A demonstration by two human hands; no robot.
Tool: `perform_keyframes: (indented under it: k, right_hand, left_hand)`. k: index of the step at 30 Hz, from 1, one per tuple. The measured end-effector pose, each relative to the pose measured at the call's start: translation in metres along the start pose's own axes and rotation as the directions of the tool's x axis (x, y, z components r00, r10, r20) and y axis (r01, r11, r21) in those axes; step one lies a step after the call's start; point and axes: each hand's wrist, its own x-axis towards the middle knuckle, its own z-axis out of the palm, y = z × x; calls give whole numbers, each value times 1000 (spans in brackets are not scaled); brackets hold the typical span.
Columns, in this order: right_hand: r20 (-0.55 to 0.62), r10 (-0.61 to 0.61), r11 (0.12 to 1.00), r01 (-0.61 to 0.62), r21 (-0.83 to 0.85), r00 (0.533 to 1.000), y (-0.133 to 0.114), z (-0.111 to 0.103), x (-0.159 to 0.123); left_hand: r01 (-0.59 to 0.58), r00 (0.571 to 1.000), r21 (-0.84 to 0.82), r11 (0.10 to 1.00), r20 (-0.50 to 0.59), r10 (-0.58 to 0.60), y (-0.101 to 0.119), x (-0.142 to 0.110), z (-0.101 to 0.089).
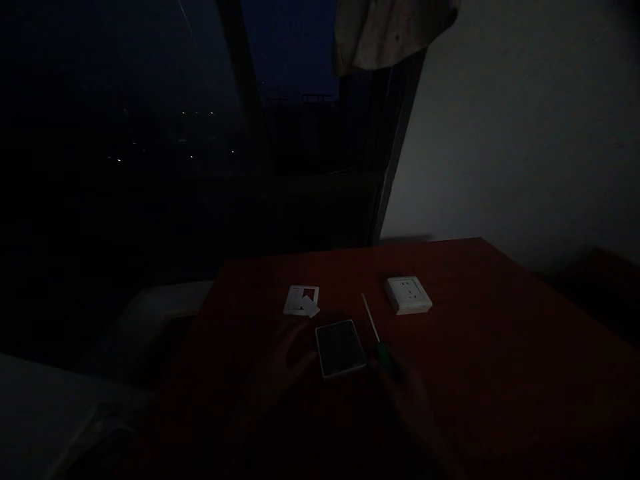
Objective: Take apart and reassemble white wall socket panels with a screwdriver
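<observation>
The room is very dark. On a red table (500,347) my left hand (290,357) rests beside a square dark-faced plate with a pale rim (341,348), fingers stretched toward its left edge. My right hand (407,393) is closed on a green-handled screwdriver (379,337), whose thin shaft points away from me. Beyond lie a white frame with a small white piece on it (301,300) and a white wall socket (408,294).
A dark window (150,133) with distant lights fills the left. A pale wall (525,133) rises behind the table, cloth (390,30) hanging at the top. A pale surface (150,307) lies left of the table.
</observation>
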Motion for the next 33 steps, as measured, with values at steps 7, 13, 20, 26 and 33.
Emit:
perform_keyframes:
  k: [7,13,20,26,33]
  right_hand:
    - [10,42,996,-42,79,999,0,0,-1]
    - [22,2,997,-4,83,1000,0,0,0]
    - [26,3,997,-5,78,1000,-3,0,1]
    - [29,-9,996,7,89,1000,-1,0,0]
    - [-12,-55,995,56,81,998,1,2,1]
  left_hand:
    - [142,983,335,932,63,-172,-27,-10,-31]
    - [46,976,395,918,177,-125,-32,-3,-18]
    - [19,987,295,955,145,-64,-27,-1,-14]
    - [37,999,-96,995,-13,-39,8,7,-16]
    - [-20,999,-245,969,35,29,50,28,11]
